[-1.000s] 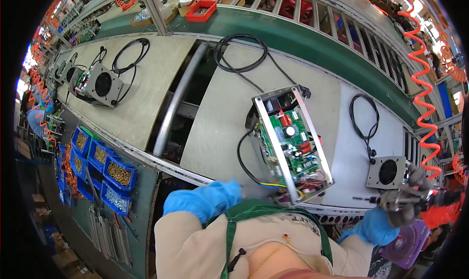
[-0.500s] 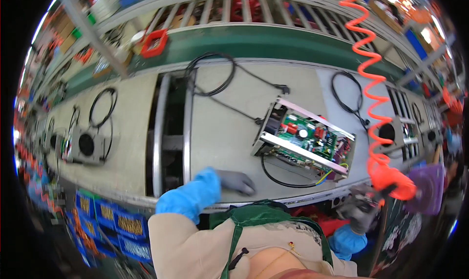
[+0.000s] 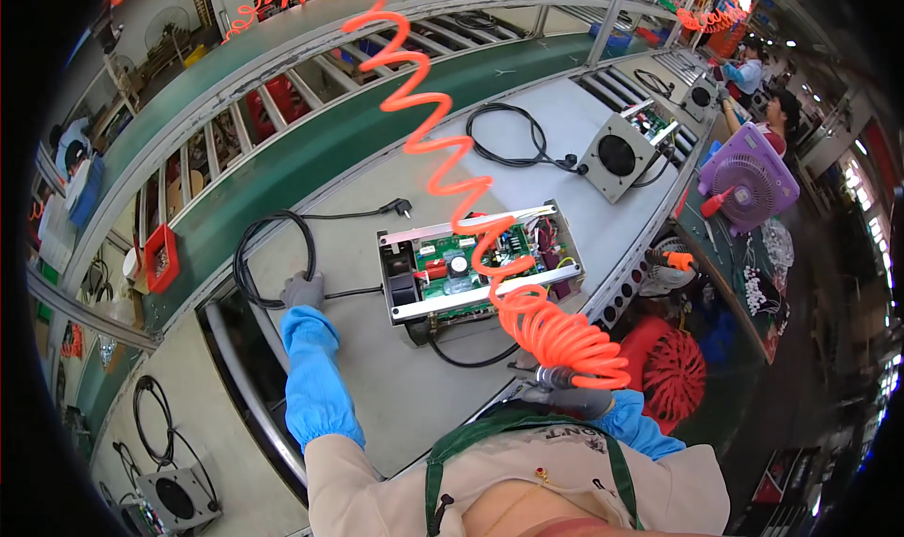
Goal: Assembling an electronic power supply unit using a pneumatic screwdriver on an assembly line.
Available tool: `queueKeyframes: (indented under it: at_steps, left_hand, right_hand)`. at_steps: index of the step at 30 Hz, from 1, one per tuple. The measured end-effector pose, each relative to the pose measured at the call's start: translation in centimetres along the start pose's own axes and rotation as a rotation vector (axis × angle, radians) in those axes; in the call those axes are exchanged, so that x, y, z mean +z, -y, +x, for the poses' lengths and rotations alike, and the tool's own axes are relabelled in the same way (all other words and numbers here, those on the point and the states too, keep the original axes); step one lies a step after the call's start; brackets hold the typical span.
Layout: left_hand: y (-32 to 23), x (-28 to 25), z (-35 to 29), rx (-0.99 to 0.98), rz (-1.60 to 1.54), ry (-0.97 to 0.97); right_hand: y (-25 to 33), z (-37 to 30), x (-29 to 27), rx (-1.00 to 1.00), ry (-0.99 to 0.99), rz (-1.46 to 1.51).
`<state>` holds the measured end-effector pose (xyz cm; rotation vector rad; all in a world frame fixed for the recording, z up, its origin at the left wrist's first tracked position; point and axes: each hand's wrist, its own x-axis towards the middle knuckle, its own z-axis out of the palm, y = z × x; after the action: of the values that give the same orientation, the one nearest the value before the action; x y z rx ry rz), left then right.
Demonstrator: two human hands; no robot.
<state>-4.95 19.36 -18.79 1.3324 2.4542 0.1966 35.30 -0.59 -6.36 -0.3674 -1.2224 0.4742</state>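
Note:
My left hand point(image 3: 303, 292), in a grey glove and blue sleeve cover, is closed on the black power cord point(image 3: 356, 291) where its loop runs toward an open-framed electronic unit point(image 3: 480, 264). The unit lies on the bench with its green circuit board and two pale metal rails facing up. At the bench's near edge, my gloved right hand point(image 3: 579, 402) is wrapped round an air tool point(image 3: 556, 377) on an orange coiled hose point(image 3: 565, 339). The hose hangs in front of the unit and hides part of its board; the tool's grip is mostly covered.
To the right sits another unit with a round fan grille point(image 3: 617, 156) and a coiled black cord. A purple fan point(image 3: 750, 187) stands on a side table, with a red fan point(image 3: 673, 372) lower down. A red bin point(image 3: 162, 258) is at the far left. Co-workers are at the far right.
The view has turned to the right. My left hand has gone from the bench's near edge to the cord and closed on it. My right hand has brought the air tool closer to the unit.

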Motion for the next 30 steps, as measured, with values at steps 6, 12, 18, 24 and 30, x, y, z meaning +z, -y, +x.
queueKeyframes:
  at_steps: [6,12,18,24,30]
  left_hand:
    - [3.8,1.8,-4.0,0.179,-0.399,0.098]
    - [12.7,4.6,-19.3,0.013,-0.152,-0.501]
    - [16.6,4.5,-24.8,-0.105,-0.275,-0.134]
    - [15.9,5.0,-24.1,-0.067,-0.28,-0.077]
    - [11.9,6.0,-23.9,-0.141,-0.498,0.059]
  right_hand:
    - [2.9,1.0,-0.3,0.202,0.577,-0.666]
    - [-0.9,-4.6,-8.3,1.079,0.734,-0.477]
    - [-1.1,-2.7,-6.9,1.202,0.739,-0.438]
    - [-0.6,0.8,-5.2,0.514,0.902,-0.618]
    - [-0.9,4.4,-3.0,0.395,0.877,-0.12]
